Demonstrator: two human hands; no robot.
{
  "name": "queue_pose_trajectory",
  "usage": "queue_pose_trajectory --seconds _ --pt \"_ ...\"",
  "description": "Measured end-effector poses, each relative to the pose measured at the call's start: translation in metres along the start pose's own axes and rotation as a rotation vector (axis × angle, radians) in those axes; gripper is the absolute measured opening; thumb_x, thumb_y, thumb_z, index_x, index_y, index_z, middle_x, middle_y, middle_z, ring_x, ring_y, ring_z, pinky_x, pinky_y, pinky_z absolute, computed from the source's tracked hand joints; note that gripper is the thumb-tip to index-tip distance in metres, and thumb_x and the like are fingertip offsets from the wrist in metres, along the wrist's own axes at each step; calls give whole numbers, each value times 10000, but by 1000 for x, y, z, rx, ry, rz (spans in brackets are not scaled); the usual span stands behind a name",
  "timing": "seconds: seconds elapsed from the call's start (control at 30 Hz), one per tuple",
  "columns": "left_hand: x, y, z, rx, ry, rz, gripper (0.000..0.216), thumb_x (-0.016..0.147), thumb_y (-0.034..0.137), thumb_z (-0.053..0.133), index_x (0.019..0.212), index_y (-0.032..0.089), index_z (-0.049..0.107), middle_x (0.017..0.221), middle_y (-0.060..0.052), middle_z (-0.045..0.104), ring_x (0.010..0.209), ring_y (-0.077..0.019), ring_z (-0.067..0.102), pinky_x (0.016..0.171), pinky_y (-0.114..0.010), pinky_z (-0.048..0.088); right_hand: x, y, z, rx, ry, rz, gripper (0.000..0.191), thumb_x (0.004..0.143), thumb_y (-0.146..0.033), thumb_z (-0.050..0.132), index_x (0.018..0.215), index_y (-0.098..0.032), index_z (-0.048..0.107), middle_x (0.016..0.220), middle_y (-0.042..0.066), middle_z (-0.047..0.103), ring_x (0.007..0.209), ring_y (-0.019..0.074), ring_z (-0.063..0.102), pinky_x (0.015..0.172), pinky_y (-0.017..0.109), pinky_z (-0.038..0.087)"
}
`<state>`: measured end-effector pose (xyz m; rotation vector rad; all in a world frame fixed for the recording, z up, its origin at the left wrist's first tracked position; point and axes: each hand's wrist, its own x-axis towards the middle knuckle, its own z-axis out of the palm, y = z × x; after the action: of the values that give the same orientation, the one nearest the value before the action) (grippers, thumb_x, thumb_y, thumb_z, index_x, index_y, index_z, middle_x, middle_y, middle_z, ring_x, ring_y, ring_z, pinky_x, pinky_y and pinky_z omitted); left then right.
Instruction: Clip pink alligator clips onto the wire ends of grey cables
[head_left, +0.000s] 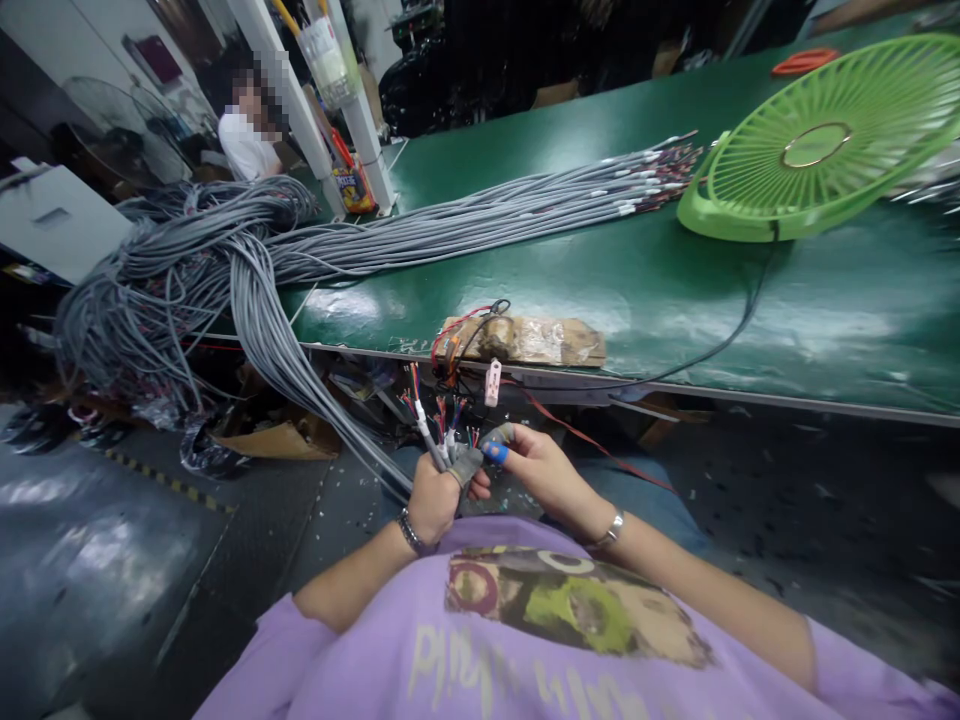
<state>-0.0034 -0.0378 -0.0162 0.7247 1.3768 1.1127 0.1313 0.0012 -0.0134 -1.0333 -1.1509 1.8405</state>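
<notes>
Left hand [433, 502] is fisted around a few grey cable ends [437, 455], held just below the bench edge, over the lap. Grip is fully closed on the jackets, just under the stripped section. Right hand [541, 468] sits just beside it, with the capped fingertips [495, 450] pinched near the coloured conductors [442, 412]; can't tell whether they actually have hold of a wire.

Handling, my read: cables are light, limp along their length, jackets fairly grippy. Bare conductors are thin and bend easily, so hold the jacket, not the strands.

Orientation: held ends point up and slightly away, long axis near vertical in the fist. Their tails run down and left toward the big grey cable bundle [187, 290] draped off the green bench [600, 280]. Further out, straight cut cables [525, 205] lie along the bench, tips pointing right toward the green fan [825, 140].
</notes>
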Motion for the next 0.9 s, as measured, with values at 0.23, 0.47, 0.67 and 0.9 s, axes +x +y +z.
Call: queue_pose_trajectory --seconds 0.23,0.47,0.67,0.9 --pt "1 0 1 20 49 24 509 558 645 748 569 152 622 467 -29 613 386 -125 556 399 -225 408 2 5 -5 -55 33 -26 423 569 -529 789 646 -193 546 605 -22 591 573 127 506 593 288 447" --pt "1 1 -1 5 28 11 507 550 622 763 503 160 558 445 -10 578 351 -96 503 363 -210 366 0 -6 -8 -71 11 -26 357 610 -489 758 725 -193 595 676 -16 607 625 129 511 591 267 412" --pt "-2 2 0 3 -7 12 503 524 612 780 492 158 565 430 -8 567 340 -97 491 363 -218 385 5 -18 -2 -79 -65 5 388 587 -517 757 724 -194 591 651 -13 603 607 133 507 578 275 399" --pt "-3 -1 -2 7 -21 1 484 550 597 774 514 156 577 444 -15 585 356 -106 515 374 -217 393 1 -6 6 35 -17 40 412 542 -514 788 643 -198 543 527 -41 574 506 112 491 541 273 405"
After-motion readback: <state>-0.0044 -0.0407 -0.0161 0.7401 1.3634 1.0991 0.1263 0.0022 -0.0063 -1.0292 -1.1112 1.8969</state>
